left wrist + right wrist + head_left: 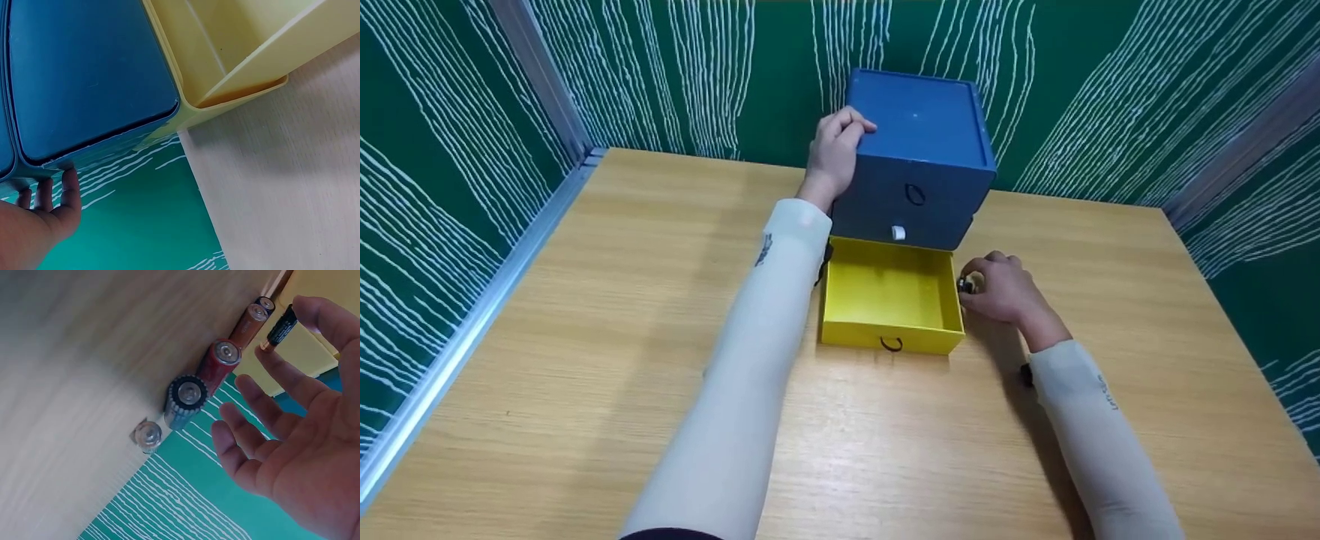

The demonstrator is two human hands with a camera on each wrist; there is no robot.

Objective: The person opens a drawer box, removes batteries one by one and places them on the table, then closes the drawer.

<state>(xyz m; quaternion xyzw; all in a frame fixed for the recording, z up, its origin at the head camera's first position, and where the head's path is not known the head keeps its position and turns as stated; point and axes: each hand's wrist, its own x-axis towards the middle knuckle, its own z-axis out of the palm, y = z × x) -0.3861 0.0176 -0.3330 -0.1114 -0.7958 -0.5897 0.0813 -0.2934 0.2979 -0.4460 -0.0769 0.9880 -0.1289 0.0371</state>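
A small drawer cabinet (919, 120) with a blue top and blue drawer fronts stands at the back of the table. Its yellow bottom drawer (892, 339) is pulled out, with nothing visible inside. My left hand (835, 146) grips the cabinet's upper left edge; in the left wrist view its fingertips (70, 185) touch the blue side. Beside the drawer's right wall, my right hand (1003, 289) pinches a slim black-and-copper battery (281, 329) between thumb and forefinger. The other fingers are spread loosely.
Along the table (675, 300) right of the drawer stand several batteries: a copper one (248, 326), a red one (216, 363), a dark-rimmed one (185, 399) and a small pale one (148, 434). Green walls (780, 90) with white lines enclose the table's back and sides.
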